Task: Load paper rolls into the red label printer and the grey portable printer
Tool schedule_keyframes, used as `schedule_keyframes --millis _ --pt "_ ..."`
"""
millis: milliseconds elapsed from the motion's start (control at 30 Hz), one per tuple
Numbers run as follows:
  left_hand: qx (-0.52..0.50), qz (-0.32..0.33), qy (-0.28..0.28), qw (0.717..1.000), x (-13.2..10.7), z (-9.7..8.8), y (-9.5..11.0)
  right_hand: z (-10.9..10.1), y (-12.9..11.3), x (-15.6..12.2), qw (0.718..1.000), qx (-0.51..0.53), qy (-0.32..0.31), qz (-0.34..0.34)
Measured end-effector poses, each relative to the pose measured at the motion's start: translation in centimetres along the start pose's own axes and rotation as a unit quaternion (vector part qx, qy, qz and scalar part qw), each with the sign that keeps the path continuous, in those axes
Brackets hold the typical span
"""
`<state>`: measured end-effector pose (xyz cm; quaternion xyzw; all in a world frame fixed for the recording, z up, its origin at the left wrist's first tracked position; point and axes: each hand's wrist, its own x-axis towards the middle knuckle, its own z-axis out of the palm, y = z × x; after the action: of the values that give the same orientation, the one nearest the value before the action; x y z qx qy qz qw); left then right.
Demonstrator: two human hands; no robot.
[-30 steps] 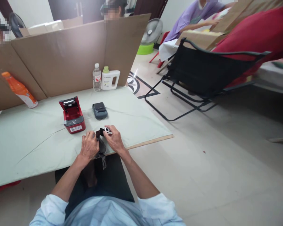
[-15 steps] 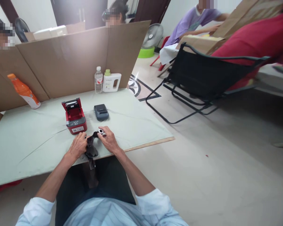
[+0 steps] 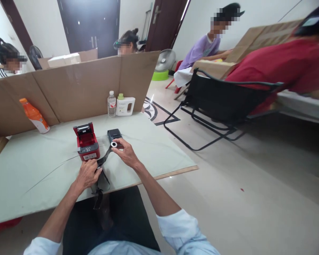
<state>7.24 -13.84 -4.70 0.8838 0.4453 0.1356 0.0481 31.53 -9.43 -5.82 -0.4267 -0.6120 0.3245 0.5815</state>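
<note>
My right hand (image 3: pixel 126 154) pinches a small roll (image 3: pixel 113 144) with a white round end and a dark centre. From it a glossy black ribbon (image 3: pixel 104 158) runs down to my left hand (image 3: pixel 89 173), whose fingers are closed on its other stretch. Loose loops of the ribbon hang below my left hand, over the table's front edge. Just beyond my left hand stands a red label printer (image 3: pixel 88 143) with its lid raised. Behind the roll, partly covered by my right hand, lies a dark grey boxy device (image 3: pixel 113 133).
A cardboard screen (image 3: pixel 82 85) borders the back of the pale table (image 3: pixel 55 177). Before it stand an orange bottle (image 3: pixel 35 116), a clear water bottle (image 3: pixel 111 104) and a white jug (image 3: pixel 125 106). A black folding chair (image 3: pixel 215 106) is at right; several people sit around.
My right hand has drawn the roll away from my left hand, stretching the ribbon out between them. The bunched part has loosened below my left hand. The camera view has tilted upward.
</note>
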Motion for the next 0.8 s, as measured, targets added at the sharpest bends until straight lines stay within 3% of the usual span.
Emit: schedule_keyframes --millis 100,233,333,433,633,800 --pt "-0.065 -0.005 0.074 0.995 1.0 -1.7 -0.7 0.0 -0.7 1.1 0.999 0.000 -0.020 -0.034" --pt "-0.185 -0.029 0.185 0.965 3.7 -4.5 -1.2 1.3 -1.4 2.0 0.996 -0.006 -0.062 -0.070" --pt "-0.285 -0.038 0.140 0.947 5.9 -5.6 -1.3 3.0 -1.9 2.8 0.990 -0.022 -0.096 -0.104" --pt "-0.356 -0.029 0.098 0.929 7.3 -5.6 -1.8 4.5 -2.4 3.8 0.983 -0.064 -0.115 -0.130" --pt "-0.463 -0.091 0.131 0.872 8.0 -5.5 -4.2 6.4 -3.4 5.3 0.971 -0.101 -0.153 -0.154" --pt "-0.492 -0.131 0.182 0.841 8.7 -6.4 -5.8 8.0 -3.0 5.8 0.989 -0.060 -0.073 -0.110"
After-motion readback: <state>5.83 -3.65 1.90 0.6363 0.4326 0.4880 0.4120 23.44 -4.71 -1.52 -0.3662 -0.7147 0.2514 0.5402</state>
